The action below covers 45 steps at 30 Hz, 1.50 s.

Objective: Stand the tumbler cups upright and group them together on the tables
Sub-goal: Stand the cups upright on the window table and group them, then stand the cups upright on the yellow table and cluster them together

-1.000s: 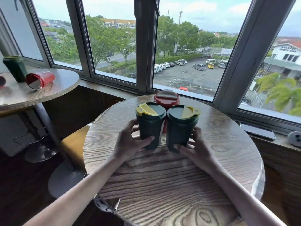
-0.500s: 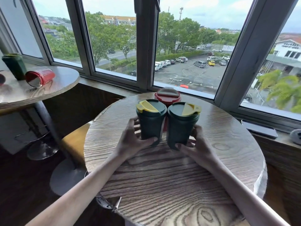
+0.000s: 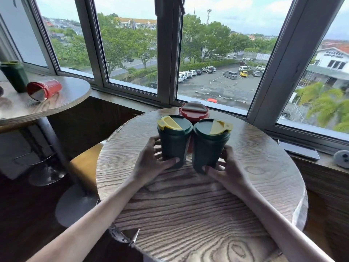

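Observation:
Two dark green tumblers with yellow lid flaps stand upright side by side on the round wooden table (image 3: 255, 186). My left hand (image 3: 151, 163) grips the base of the left green tumbler (image 3: 174, 140). My right hand (image 3: 228, 169) grips the base of the right green tumbler (image 3: 209, 146). A red tumbler (image 3: 193, 112) with a grey lid flap stands upright right behind them, partly hidden. On the second round table (image 3: 62, 99) at the left, a red tumbler (image 3: 44, 89) lies on its side beside an upright green tumbler (image 3: 15, 76).
Windows and a sill run behind both tables. A dark phone (image 3: 298, 150) and a small grey round object (image 3: 341, 158) lie on the ledge at the right. A yellow stool seat (image 3: 85, 163) and metal table bases stand between the tables.
Both hands slid the two green tumblers a little farther from me, closer to the red tumbler behind. My view has shifted slightly downward.

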Tool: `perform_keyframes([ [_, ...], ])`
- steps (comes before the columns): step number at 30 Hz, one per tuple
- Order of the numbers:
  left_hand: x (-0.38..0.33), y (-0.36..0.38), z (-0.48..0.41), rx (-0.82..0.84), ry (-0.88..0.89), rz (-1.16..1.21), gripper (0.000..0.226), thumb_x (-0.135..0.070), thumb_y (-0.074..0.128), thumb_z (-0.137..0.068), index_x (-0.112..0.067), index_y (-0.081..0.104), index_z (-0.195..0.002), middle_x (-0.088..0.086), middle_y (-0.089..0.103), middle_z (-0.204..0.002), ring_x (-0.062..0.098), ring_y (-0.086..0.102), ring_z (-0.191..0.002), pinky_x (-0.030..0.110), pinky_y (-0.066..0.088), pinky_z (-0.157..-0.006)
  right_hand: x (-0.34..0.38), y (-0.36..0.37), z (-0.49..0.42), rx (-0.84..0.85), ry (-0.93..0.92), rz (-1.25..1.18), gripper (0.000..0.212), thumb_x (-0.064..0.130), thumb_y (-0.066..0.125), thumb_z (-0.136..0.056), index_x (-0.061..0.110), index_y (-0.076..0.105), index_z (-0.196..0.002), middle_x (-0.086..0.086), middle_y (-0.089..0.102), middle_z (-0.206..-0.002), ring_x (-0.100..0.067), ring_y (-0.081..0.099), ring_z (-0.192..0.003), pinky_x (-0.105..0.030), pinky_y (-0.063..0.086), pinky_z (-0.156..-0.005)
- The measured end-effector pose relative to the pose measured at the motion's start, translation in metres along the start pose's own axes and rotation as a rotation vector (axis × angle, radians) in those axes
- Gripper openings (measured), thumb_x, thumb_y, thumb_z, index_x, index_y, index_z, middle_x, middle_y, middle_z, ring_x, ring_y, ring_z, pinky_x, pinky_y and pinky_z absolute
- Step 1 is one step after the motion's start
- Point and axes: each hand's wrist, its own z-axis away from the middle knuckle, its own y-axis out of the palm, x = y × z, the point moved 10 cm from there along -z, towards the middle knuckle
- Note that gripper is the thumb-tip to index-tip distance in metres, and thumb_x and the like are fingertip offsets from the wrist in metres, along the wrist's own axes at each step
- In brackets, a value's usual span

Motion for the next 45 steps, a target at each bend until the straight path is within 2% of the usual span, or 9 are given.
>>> perform_keyframes([
  [4,0.001,0.0,0.0,0.004,-0.005,0.011,0.074,-0.012,0.086,-0.066,-0.015,0.042,-0.125,-0.016,0.056,-0.107,-0.003,0.06,-0.097,0.017,0.054,-0.078,0.001,0.001,0.001,0.002,0.016,0.004,0.085,0.049,0.076,-0.053,0.031,0.034,-0.125,0.005,0.06,-0.121,-0.011,0.067,-0.096,-0.045,0.056,-0.086],
  [11,-0.001,0.0,0.002,0.016,-0.011,-0.038,0.074,-0.016,0.085,-0.068,-0.017,0.039,-0.126,-0.011,0.055,-0.111,-0.003,0.057,-0.101,0.019,0.055,-0.082,0.007,0.001,0.003,0.011,-0.011,0.022,0.088,0.036,0.081,-0.061,0.024,0.031,-0.132,0.006,0.058,-0.117,-0.006,0.065,-0.095,-0.043,0.056,-0.087],
  [15,0.007,-0.001,0.009,0.056,-0.057,-0.129,0.066,-0.031,0.08,-0.074,-0.02,0.041,-0.126,0.002,0.062,-0.116,0.011,0.062,-0.102,0.033,0.054,-0.09,0.004,0.0,0.009,0.072,0.068,-0.064,0.111,0.03,0.084,-0.065,0.025,0.008,-0.146,-0.004,0.052,-0.119,-0.007,0.062,-0.094,-0.033,0.055,-0.082],
  [18,0.008,-0.006,0.032,0.116,-0.071,-0.339,0.063,-0.04,0.07,-0.081,-0.017,0.042,-0.133,0.0,0.062,-0.117,0.012,0.06,-0.104,0.028,0.05,-0.094,0.001,-0.004,0.026,0.088,0.109,-0.008,0.097,0.023,0.077,-0.076,0.009,0.011,-0.146,0.003,0.046,-0.097,-0.005,0.05,-0.081,-0.024,0.049,-0.076],
  [20,0.001,-0.015,0.051,0.106,-0.028,-0.426,0.056,-0.041,0.066,-0.084,-0.017,0.048,-0.132,0.0,0.062,-0.12,0.007,0.059,-0.104,0.021,0.047,-0.093,0.006,-0.011,0.044,0.033,0.092,0.063,0.083,0.03,0.077,-0.076,0.01,0.029,-0.14,-0.001,0.049,-0.106,-0.014,0.052,-0.095,-0.036,0.048,-0.092],
  [23,-0.012,-0.024,0.081,0.104,0.007,-0.518,0.05,-0.043,0.062,-0.086,-0.019,0.051,-0.128,-0.01,0.062,-0.107,-0.01,0.056,-0.089,0.01,0.043,-0.082,0.024,-0.009,0.074,0.042,0.021,0.209,0.055,0.034,0.069,-0.08,0.019,0.048,-0.129,-0.001,0.051,-0.118,-0.016,0.05,-0.111,-0.032,0.042,-0.096],
  [26,-0.025,-0.032,0.1,0.098,0.03,-0.623,0.05,-0.046,0.059,-0.088,-0.019,0.05,-0.129,-0.003,0.058,-0.124,-0.001,0.059,-0.093,0.023,0.051,-0.086,0.049,0.005,0.093,0.111,-0.055,0.359,0.043,0.039,0.062,-0.083,0.027,0.052,-0.123,0.005,0.053,-0.124,-0.012,0.05,-0.114,-0.032,0.042,-0.094],
  [34,-0.06,-0.115,0.168,-0.22,0.035,-0.974,0.052,-0.06,0.052,-0.084,-0.024,0.056,-0.121,-0.004,0.064,-0.119,0.021,0.064,-0.101,0.038,0.048,-0.085,0.135,0.07,0.109,0.222,-0.339,0.678,0.051,0.054,0.056,-0.084,0.029,0.047,-0.127,0.006,0.055,-0.129,-0.016,0.05,-0.118,-0.033,0.044,-0.091],
  [45,-0.02,-0.296,0.469,-0.764,-0.544,-0.983,0.052,-0.062,0.045,-0.073,-0.023,0.063,-0.102,-0.003,0.067,-0.095,0.025,0.068,-0.084,0.04,0.054,-0.073,0.278,0.308,0.269,0.847,-0.74,0.363,0.044,0.05,0.065,-0.076,0.033,0.054,-0.116,0.011,0.055,-0.115,-0.012,0.054,-0.109,-0.032,0.046,-0.089],
])
